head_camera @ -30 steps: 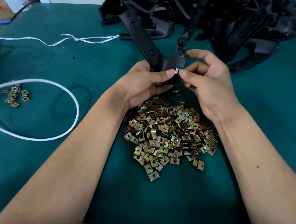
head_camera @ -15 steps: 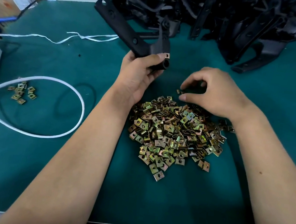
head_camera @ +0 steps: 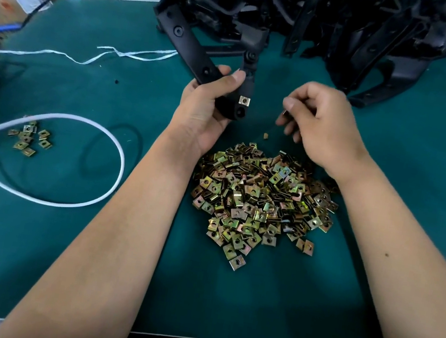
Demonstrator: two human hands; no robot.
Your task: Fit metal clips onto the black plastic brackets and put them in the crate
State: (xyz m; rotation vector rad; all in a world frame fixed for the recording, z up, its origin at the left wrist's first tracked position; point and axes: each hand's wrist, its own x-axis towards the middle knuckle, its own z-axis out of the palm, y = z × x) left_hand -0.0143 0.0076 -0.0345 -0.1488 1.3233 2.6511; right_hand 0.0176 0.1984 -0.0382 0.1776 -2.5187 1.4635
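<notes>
Left hand: my left hand (head_camera: pixel 205 107) grips a black bracket (head_camera: pixel 194 47) near its lower end, the fingers curled round it and the thumb lying across the front.
Bracket: it is held above the counter (head_camera: pixel 224 300), tilted, with the long arm going up and to the left toward the pile behind.
Fitted clip: one metal clip (head_camera: pixel 244 101) sits on the lower end of the bracket, just beside a round hole.
Right hand: my right hand (head_camera: pixel 319 122) is over the counter, a little right of the bracket and not touching it.
Right fingers: they are curled and pinch a small thing at the fingertips (head_camera: pixel 288 103); it looks like a clip, but it is too small for me to be sure.
Clip pile: a big heap of loose clips (head_camera: pixel 263 198) lies on the counter between my two forearms, near the front.
Single clip: one loose clip (head_camera: pixel 265 136) lies apart, between the heap and my right hand.
Small group: a few more clips (head_camera: pixel 29 138) lie well to the left, inside the loop of a white cable (head_camera: pixel 118 158).
Bracket pile: many black brackets (head_camera: pixel 340 26) are heaped at the far side of the counter.
String: a white string (head_camera: pixel 123 53) lies on the counter to the left of the held bracket.
Crate: I cannot see it in this view.
</notes>
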